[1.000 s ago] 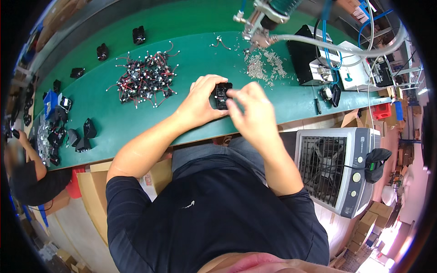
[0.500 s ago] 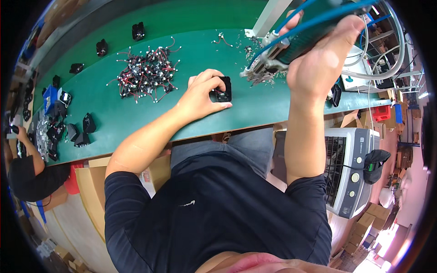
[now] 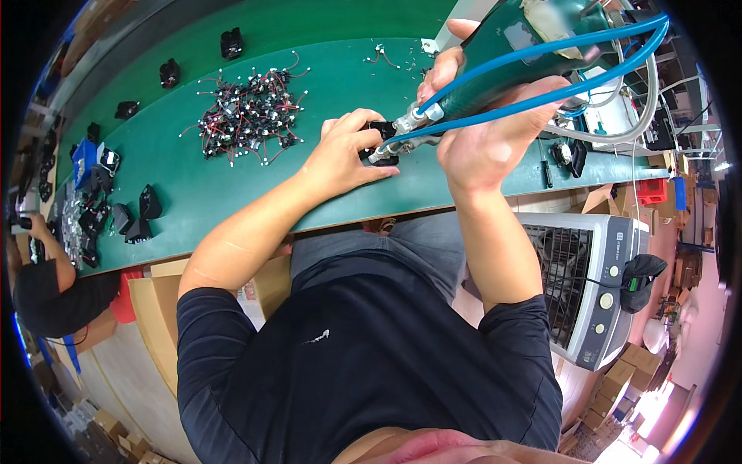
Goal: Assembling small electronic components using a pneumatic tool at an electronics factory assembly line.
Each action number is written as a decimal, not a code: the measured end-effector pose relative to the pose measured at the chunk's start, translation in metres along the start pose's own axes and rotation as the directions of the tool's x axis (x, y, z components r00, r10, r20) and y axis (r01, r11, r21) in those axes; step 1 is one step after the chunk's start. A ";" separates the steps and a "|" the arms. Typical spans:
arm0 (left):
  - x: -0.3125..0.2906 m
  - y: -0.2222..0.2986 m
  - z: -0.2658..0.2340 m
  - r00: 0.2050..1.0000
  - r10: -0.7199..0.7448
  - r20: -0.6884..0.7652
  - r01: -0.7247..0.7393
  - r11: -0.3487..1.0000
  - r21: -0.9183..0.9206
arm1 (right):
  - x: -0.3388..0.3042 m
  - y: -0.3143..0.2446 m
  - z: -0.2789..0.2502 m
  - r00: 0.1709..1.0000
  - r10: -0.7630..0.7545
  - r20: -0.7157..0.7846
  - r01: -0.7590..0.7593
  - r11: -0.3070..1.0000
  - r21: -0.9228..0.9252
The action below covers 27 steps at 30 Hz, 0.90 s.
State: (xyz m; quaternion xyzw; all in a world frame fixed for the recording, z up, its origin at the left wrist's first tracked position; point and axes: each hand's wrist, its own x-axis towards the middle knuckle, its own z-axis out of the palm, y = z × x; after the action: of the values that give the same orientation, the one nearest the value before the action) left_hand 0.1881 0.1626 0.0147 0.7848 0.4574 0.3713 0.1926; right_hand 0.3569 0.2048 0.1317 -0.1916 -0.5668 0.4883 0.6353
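My left hand point(image 3: 342, 148) is closed round a small black plastic housing point(image 3: 384, 162) on the green bench, thumb at its near edge and fingers along its left side. My right hand point(image 3: 485, 139) grips a thick green pneumatic tool point(image 3: 495, 62) with a metal nose and two looping blue hoses. The tool is tilted, its nose meeting the housing beside my left fingertips. The nose hides much of the housing, so whether it touches the inside cannot be seen. Left of my left hand lies a heap of small black parts with red wires point(image 3: 251, 116).
More black housings point(image 3: 151, 203) stand at the bench's left, near a blue bin point(image 3: 83, 160). A screwdriver point(image 3: 546, 170) lies right of my right forearm. A white post point(image 3: 456, 31) rises behind the tool. Below the bench's right is a fan unit point(image 3: 576, 282). Another person point(image 3: 54, 298) works far left.
My right hand has brought the pneumatic tool left and down, so its nose now meets the black housing. My left hand has stayed on the housing in nearly the same place.
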 end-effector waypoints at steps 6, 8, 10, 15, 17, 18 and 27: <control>0.000 0.000 -0.001 1.000 -0.015 0.013 0.015 1.000 -0.003 | -0.002 -0.001 -0.001 1.000 0.020 0.001 -0.020 1.000 0.001; 0.000 0.001 -0.002 1.000 -0.014 0.011 0.014 1.000 -0.004 | -0.002 0.001 -0.002 0.999 0.035 0.003 -0.035 0.999 0.032; 0.002 0.001 -0.003 1.000 -0.024 0.015 0.024 1.000 -0.019 | -0.003 -0.001 0.000 0.999 0.045 0.005 -0.045 0.997 0.065; 0.003 0.001 -0.004 0.998 -0.044 0.045 0.048 0.996 -0.070 | -0.003 -0.001 0.006 0.998 0.038 -0.040 -0.041 0.997 -0.062; 0.002 0.001 -0.003 0.998 -0.055 0.017 0.055 0.998 -0.042 | 0.006 -0.005 0.007 1.000 0.004 -0.024 -0.006 0.996 -0.091; 0.003 -0.001 -0.002 0.999 -0.050 0.017 0.050 0.998 -0.041 | 0.012 -0.010 0.008 1.000 -0.026 -0.008 0.025 0.992 -0.120; 0.000 0.003 -0.003 0.990 -0.136 0.035 0.137 0.990 -0.033 | 0.033 -0.026 0.023 0.989 -0.130 -0.076 0.140 0.978 0.156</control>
State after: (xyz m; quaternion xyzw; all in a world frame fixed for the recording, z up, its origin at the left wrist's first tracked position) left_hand 0.1876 0.1610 0.0193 0.7541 0.5002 0.3523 0.2387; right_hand 0.3422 0.2136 0.1762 -0.1166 -0.5163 0.4818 0.6984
